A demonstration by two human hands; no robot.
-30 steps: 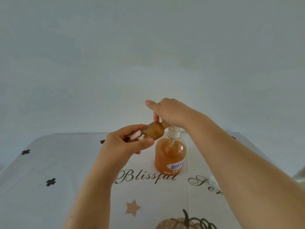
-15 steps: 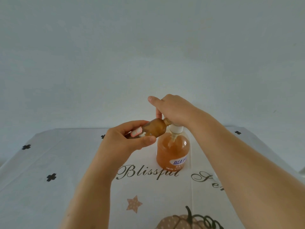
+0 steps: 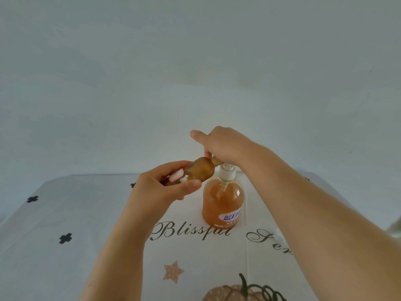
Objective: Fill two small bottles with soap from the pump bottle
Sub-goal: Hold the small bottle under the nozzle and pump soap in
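Overhead, a plain pale wall (image 3: pixel 195 61) fills most of the view. Below it lies a smooth white tablecloth (image 3: pixel 65 268) with a crease down it, printed with black crosses and script lettering; the right forearm covers the end of the second word. A pumpkin print (image 3: pixel 234 293) is cut off by the bottom edge, and both forearms run out of frame there too.

The pump bottle (image 3: pixel 221 203) stands upright on the cloth just behind the lettering. It is rounded, clear plastic, filled nearly to the shoulder with cloudy orange soap, and has a ribbed white collar. Its pump head is hidden under the right hand (image 3: pixel 225 146), whose fingers curl down over it while the forefinger sticks out straight.

The left hand (image 3: pixel 156 190) grips the small bottle (image 3: pixel 202 169) between thumb and fingers. The bottle is amber-brown and lies tilted, its neck raised toward the spout. Its mouth is tucked beneath the right hand, so whether it meets the spout cannot be told. Its base is covered by the left fingers.

A small white object (image 3: pixel 278 234), perhaps a cap, peeks out beside the right forearm.
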